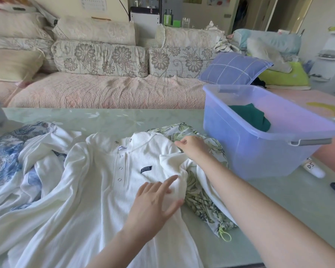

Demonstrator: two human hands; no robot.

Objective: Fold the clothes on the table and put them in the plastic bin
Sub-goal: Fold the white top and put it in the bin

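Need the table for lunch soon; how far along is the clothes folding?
Done: one dark green garment lies in the plastic bin. In hand: the white polo top is spread out, left hand pressing it, right hand pinching its shoulder. Left: folding it, plus the leaf-print garment beneath and the blue-print garment beside it.
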